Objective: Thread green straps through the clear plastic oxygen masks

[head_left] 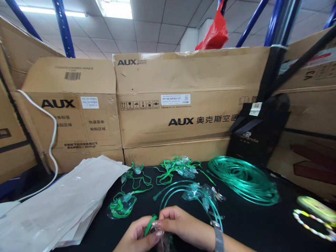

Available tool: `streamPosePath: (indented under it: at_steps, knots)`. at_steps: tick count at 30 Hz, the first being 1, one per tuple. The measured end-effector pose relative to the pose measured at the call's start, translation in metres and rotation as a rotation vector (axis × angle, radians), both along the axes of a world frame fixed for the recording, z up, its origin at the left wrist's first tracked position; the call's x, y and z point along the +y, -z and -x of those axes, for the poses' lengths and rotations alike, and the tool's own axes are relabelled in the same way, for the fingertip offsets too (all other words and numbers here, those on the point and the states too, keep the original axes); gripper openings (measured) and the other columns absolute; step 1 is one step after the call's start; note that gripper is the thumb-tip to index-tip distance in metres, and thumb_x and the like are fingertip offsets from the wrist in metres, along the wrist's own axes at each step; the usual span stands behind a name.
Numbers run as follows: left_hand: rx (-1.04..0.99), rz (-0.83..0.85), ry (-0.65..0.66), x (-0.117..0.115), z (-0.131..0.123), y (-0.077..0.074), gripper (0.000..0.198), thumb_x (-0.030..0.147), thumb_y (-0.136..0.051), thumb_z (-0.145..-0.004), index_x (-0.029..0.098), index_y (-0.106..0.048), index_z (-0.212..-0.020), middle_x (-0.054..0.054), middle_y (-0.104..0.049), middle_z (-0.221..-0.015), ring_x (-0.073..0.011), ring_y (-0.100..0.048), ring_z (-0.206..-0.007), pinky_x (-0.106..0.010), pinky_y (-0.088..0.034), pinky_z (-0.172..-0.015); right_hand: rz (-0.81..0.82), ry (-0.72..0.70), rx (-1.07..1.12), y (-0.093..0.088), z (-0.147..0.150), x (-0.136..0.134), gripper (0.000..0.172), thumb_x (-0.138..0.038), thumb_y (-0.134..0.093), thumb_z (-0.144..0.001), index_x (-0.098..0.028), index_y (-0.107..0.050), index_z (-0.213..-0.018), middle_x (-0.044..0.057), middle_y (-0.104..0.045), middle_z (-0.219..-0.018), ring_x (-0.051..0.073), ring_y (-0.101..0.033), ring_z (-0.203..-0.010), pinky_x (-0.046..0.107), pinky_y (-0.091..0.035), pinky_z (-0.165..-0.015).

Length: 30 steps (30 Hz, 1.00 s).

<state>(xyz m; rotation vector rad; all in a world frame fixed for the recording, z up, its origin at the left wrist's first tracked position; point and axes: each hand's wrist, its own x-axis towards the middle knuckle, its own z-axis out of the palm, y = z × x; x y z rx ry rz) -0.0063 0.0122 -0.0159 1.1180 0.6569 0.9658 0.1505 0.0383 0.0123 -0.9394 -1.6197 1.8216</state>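
Note:
Low in the head view, my left hand (140, 234) and my right hand (181, 222) meet, fingertips pinched together. A green elastic strap (151, 224) loops up between the left fingers. Below the fingertips shows part of a clear oxygen mask (164, 243), which both hands grip; most of it is hidden by the hands and the frame edge. Close beyond the right hand, coiled green tubing (181, 189) arcs over more clear masks (195, 192). One mask with a green strap (122, 206) lies left of the hands, and others with tangled straps (181, 168) lie farther back.
White plastic bags (76, 192) are stacked at left. A large coil of green tubing (244, 180) lies at back right, near a bead bracelet (309, 224) and a yellow-green case (316, 208). Cardboard boxes (194, 133) wall the black table's back; a black bag (258, 136) hangs right.

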Motion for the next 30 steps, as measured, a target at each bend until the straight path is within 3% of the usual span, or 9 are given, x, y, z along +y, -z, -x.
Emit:
streamPosePath:
  at_steps: [30]
  knots:
    - [0.030,0.006,-0.016,-0.0003,0.0002,-0.0014,0.027,0.036,-0.073,-0.060,0.014,-0.068,-0.075,-0.001,-0.061,-0.066,-0.0141,-0.052,-0.066,-0.025,-0.036,-0.064,-0.014,-0.010,0.027,0.0063,-0.0003,0.0035,0.039,-0.048,-0.069,-0.057,-0.013,-0.049,-0.055,-0.007,-0.043,-0.052,0.006,-0.035,-0.051,0.020,-0.025,-0.053]
